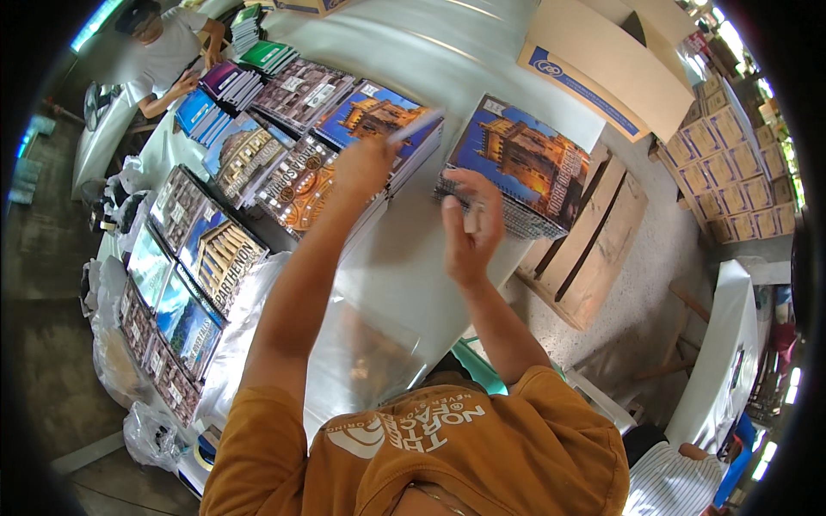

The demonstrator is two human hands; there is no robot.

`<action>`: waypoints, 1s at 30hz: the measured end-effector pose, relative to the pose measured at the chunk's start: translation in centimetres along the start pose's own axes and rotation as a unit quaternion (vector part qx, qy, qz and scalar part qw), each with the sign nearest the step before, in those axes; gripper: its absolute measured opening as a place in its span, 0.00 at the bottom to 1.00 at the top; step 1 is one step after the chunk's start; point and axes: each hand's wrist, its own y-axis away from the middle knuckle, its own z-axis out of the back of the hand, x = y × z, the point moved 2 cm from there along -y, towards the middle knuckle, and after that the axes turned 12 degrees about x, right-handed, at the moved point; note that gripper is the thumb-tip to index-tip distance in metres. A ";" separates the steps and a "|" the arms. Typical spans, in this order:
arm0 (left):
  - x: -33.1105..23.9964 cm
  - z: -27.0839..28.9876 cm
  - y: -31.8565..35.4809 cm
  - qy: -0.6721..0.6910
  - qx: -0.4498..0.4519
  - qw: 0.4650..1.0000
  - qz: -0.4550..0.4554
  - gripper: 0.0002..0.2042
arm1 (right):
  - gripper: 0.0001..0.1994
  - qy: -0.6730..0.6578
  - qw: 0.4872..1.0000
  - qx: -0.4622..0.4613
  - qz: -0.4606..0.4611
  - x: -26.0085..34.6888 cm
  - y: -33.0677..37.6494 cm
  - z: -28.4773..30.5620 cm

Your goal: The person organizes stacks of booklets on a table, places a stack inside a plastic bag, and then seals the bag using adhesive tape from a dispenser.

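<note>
Head view: a pale, glossy surface [397, 245] spans the middle of the frame. Right of centre lies the right pile of spiral notebooks [520, 159]; the similar left pile [368, 105] sits at upper centre. A whole pile would probably be heavy, a single notebook light and fairly stiff, its covers perhaps slick. The left hand [366, 165] is over the left pile, by a blurred pale edge; I cannot tell whether it grips. The right hand [473, 215] is half open beside the right pile's lower-left side, contact unclear. Holding the paper block looks safer than pinching the bendable wire spine [523, 223].
</note>
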 end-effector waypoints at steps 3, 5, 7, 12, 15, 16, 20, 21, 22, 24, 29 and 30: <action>1.4 5.9 3.9 0.259 -0.228 0.938 -0.025 0.17 | 0.19 -0.296 0.920 0.056 -0.252 -2.0 0.8 -2.9; 2.7 8.1 7.6 0.403 -0.348 0.845 -0.052 0.16 | 0.26 -0.273 0.916 0.050 -0.290 -1.6 0.7 -4.3; 3.4 9.4 10.7 0.547 -0.335 0.761 -0.097 0.13 | 0.30 -0.322 0.895 0.071 -0.300 -1.4 1.1 -4.7; 0.4 3.9 17.9 0.609 -0.330 0.712 -0.116 0.13 | 0.32 -0.562 0.794 0.113 -0.200 3.9 2.3 -5.5; 0.5 -1.1 19.7 0.497 -0.225 0.813 -0.204 0.17 | 0.28 -0.449 0.854 -0.021 -0.261 4.5 2.8 -1.6; 1.9 -0.9 18.7 0.420 -0.246 0.856 -0.171 0.18 | 0.28 -0.396 0.882 -0.022 -0.256 4.6 1.9 0.6; 4.7 -6.0 12.9 -0.047 -0.279 0.958 -0.041 0.21 | 0.26 -0.495 0.863 -0.042 -0.086 4.9 1.0 6.6; 4.2 -6.0 12.7 -0.149 -0.276 0.949 -0.019 0.22 | 0.28 -0.498 0.859 -0.028 -0.114 5.8 1.2 7.5; 4.5 -5.9 12.8 -0.093 -0.209 0.973 -0.003 0.19 | 0.28 -0.477 0.867 -0.024 -0.141 6.1 1.6 7.9; 4.7 -4.7 13.4 0.026 -0.071 0.997 0.024 0.15 | 0.27 -0.430 0.881 -0.018 -0.195 6.6 2.6 8.3; 10.7 4.1 23.2 0.504 -0.378 0.776 0.013 0.08 | 0.21 -0.367 0.861 0.042 -0.349 8.0 6.9 5.5; 12.7 4.7 26.6 0.583 -0.397 0.709 -0.028 0.05 | 0.20 -0.322 0.854 0.116 -0.391 8.2 7.8 3.9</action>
